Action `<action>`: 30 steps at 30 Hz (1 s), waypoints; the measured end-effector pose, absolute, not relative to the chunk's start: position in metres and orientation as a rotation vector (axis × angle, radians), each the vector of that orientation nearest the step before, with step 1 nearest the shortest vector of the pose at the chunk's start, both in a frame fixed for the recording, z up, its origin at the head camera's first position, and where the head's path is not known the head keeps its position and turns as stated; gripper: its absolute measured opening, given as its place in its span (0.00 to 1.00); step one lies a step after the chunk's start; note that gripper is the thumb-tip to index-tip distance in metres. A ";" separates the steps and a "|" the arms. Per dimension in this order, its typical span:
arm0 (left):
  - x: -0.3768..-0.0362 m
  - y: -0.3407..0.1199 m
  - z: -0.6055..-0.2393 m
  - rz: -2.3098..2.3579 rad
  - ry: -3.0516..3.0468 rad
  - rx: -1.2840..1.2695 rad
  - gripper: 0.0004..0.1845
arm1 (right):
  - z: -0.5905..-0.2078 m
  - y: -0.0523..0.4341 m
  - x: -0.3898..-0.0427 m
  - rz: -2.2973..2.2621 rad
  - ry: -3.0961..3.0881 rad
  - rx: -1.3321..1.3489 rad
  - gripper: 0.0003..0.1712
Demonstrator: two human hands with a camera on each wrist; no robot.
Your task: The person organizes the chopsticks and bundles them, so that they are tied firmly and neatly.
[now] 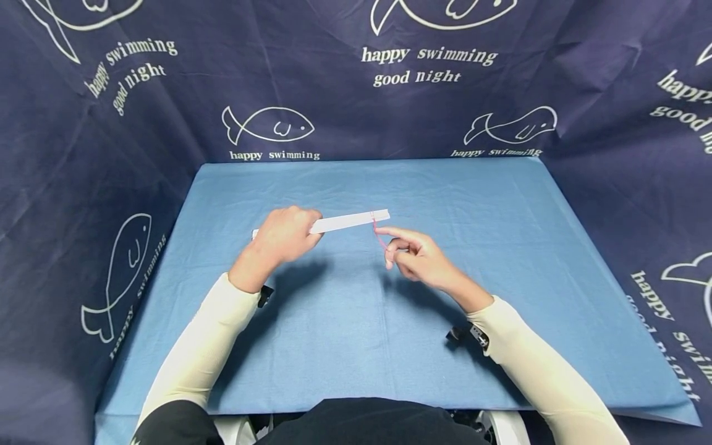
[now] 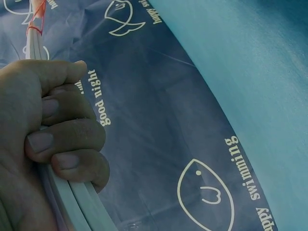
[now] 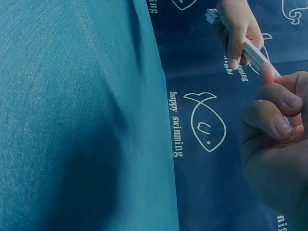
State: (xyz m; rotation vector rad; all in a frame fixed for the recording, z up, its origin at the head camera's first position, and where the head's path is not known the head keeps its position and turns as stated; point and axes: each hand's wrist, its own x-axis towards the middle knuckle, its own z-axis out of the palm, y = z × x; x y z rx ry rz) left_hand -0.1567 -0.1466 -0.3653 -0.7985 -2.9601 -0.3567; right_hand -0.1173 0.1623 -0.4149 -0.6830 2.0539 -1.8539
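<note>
My left hand (image 1: 288,233) grips a bundle of long white strips (image 1: 345,222), held above the table and pointing right. In the left wrist view its fingers curl round the strips (image 2: 79,207), which lie side by side. A thin red band (image 1: 381,240) loops round the bundle near its right end. From there the band stretches down to my right hand (image 1: 419,256), whose curled fingers hold it while the index finger reaches out along it. The right wrist view shows these curled fingers (image 3: 272,120) close up; the exact pinch is hidden there.
A blue cloth (image 1: 356,346) covers the table under both hands. Dark blue curtains (image 1: 345,93) with white fish drawings and lettering rise behind and on both sides. Wrist cameras (image 1: 265,296) sit below the sleeves' cuffs.
</note>
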 end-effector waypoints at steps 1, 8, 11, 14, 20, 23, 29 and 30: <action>-0.157 -0.147 -0.365 -0.352 -2.962 -0.799 0.08 | -0.415 0.163 -0.118 -1.865 2.038 -0.690 0.35; -0.157 -0.149 -0.363 -0.315 -2.986 -0.786 0.08 | -0.417 0.165 -0.117 -1.945 1.917 -0.654 0.20; -0.156 -0.150 -0.361 -0.276 -2.990 -0.767 0.07 | -0.416 0.166 -0.116 -1.874 1.973 -0.566 0.15; -0.156 -0.151 -0.361 -0.262 -2.992 -0.755 0.07 | -0.414 0.167 -0.116 -1.794 2.010 -0.483 0.13; -0.157 -0.151 -0.366 -0.264 -2.984 -0.775 0.07 | -0.411 0.168 -0.119 -1.627 2.033 -0.491 0.13; -0.157 -0.151 -0.368 -0.256 -2.981 -0.796 0.08 | -0.409 0.171 -0.121 -1.562 2.006 -0.485 0.14; -0.155 -0.148 -0.370 -0.233 -2.972 -0.853 0.08 | -0.400 0.176 -0.127 -1.546 1.943 -0.572 0.20; -0.155 -0.147 -0.370 -0.226 -2.971 -0.862 0.08 | -0.398 0.177 -0.127 -1.544 1.941 -0.596 0.21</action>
